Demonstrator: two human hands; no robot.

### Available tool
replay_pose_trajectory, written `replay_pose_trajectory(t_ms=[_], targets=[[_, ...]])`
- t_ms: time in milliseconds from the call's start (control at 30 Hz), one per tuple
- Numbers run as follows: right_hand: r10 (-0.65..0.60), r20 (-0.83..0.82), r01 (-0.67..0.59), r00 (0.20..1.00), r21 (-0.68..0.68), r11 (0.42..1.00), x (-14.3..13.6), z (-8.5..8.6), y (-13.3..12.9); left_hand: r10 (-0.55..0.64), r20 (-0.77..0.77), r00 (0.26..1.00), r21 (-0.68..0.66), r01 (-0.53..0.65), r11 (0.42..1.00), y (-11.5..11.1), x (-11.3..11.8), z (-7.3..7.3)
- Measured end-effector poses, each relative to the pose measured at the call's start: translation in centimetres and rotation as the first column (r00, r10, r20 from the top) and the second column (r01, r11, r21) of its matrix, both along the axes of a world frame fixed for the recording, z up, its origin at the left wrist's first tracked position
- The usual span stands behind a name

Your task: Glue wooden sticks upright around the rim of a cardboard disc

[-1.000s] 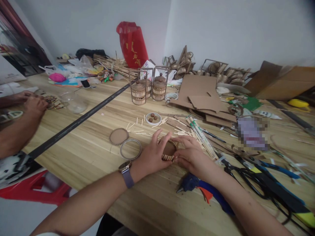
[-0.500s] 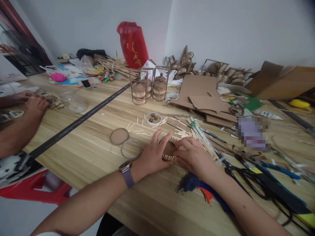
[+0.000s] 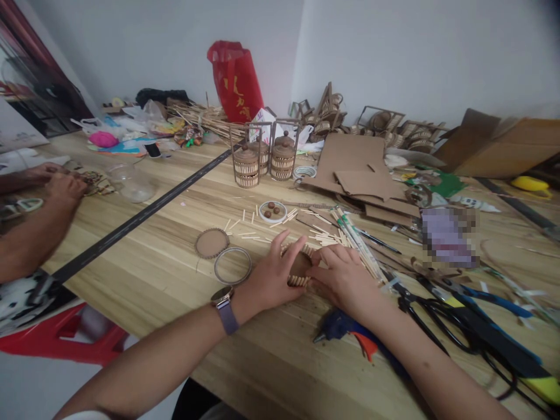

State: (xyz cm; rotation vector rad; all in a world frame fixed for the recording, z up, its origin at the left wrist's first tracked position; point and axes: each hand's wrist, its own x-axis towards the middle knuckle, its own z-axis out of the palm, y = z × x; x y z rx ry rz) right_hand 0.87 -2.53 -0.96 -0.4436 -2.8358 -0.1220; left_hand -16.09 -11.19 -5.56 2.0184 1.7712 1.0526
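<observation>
A small round basket (image 3: 299, 265) with a brown cardboard base and a wall of short wooden sticks sits on the table between my hands. My left hand (image 3: 273, 273) curves around its left side, thumb near and fingers far. At the right side, my right hand (image 3: 343, 274) is closed with its fingertips on the wall; whether a stick is pinched there is hidden. To the left lie a cardboard disc (image 3: 212, 242) with a twisted edge and a pale ring (image 3: 233, 266). Loose short sticks (image 3: 326, 237) are scattered beyond, around a small dish (image 3: 273, 219) of brown beads.
A blue glue gun (image 3: 336, 325) lies below my right wrist, with scissors (image 3: 420, 309) and pliers (image 3: 490, 300) farther right. Behind stand finished lidded baskets (image 3: 247, 169) and cardboard sheets (image 3: 354, 157). Another person's hands (image 3: 65, 184) work at the far left.
The view shifts very slightly. Both hands stay around the small basket, with only a tiny movement of the right fingers.
</observation>
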Motion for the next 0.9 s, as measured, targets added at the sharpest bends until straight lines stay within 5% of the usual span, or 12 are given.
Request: replay_pose_trajectory(t_ms=[400, 600, 733, 900], targets=[[-0.004, 0.011, 0.004, 1.000, -0.029, 1.000, 0.3, 0.5, 0.1, -0.011, 0.019, 1.000, -0.016, 0.012, 1.000, 0.1, -0.1, 0.2], [-0.027, -0.045, 0.021, 0.999, -0.134, 0.991, 2.3, 2.3, 0.8, 0.000, 0.026, 1.000, -0.048, 0.001, 0.999, -0.1, -0.3, 0.4], [-0.076, 0.087, 0.101, 0.993, -0.333, 0.937, 5.0, 2.9, 0.5, 0.027, 0.038, 0.999, -0.048, -0.025, 0.999, -0.3, -0.1, 0.5], [-0.175, 0.273, 0.286, 0.946, -0.445, 0.849, 8.7, 1.6, -0.2, 0.057, 0.046, 0.997, -0.011, -0.057, 0.998, -0.3, 0.4, 0.3]])
